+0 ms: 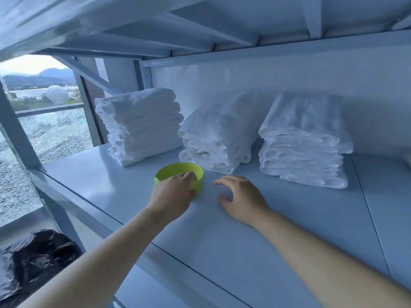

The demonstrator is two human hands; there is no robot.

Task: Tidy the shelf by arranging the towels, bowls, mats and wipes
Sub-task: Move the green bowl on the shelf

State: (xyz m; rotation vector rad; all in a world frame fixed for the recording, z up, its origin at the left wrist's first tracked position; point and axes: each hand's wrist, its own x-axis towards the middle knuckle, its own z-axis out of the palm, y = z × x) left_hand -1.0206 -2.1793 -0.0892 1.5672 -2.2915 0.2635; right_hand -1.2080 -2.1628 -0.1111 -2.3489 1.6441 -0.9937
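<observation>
A lime-green bowl (169,171) stands on the white shelf board (255,230), in front of the towels. My left hand (174,192) grips its near rim, fingers hooked inside and thumb against the outer wall. My right hand (241,197) hovers just right of the bowl, fingers spread and loosely bent, holding nothing. Three stacks of folded white towels line the back: a left stack (140,125), a looser middle stack (219,134) and a right stack (304,141).
The shelf above (200,25) hangs low over the towels. A slanted frame post (17,127) and the shelf's front rail (73,203) border the left side, with a window behind. A black plastic bag (33,263) lies low at the left.
</observation>
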